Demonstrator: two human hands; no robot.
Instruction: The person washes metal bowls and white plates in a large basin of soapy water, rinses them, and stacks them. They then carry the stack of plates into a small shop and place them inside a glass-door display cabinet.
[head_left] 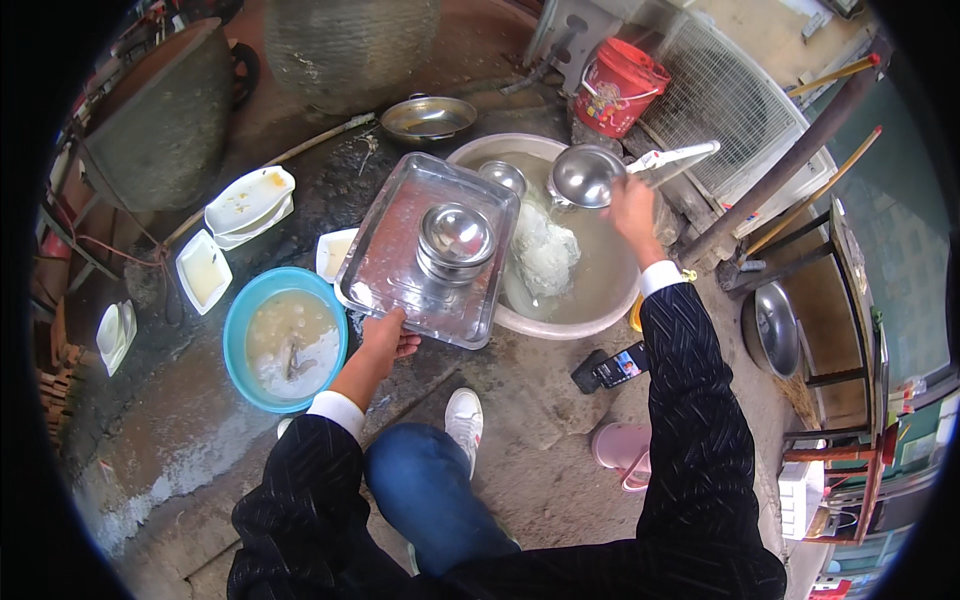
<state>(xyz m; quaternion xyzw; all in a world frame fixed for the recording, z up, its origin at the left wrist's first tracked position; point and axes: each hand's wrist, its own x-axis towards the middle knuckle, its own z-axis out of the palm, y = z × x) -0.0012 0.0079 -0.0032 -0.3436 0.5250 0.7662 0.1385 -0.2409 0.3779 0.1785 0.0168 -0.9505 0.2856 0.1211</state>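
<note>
The large pale basin (560,328) is holding cloudy water (605,275) and a white, crumpled mass (545,255). The metal tray (400,225) is carrying stacked metal bowls (456,240). The turquoise basin (237,345) is containing murky water (282,318). The tray is hiding the large basin's left rim; murkiness is obscuring the turquoise basin's contents. The left hand (385,343) is gripping the tray's near edge. The right hand (632,210) is holding a shiny, rounded bowl (587,177) over the large basin

A rectangular steel tray (388,232) carries a stack of metal bowls (455,245) (shiny, rims upward); another steel bowl (585,178) is to its right.
</note>
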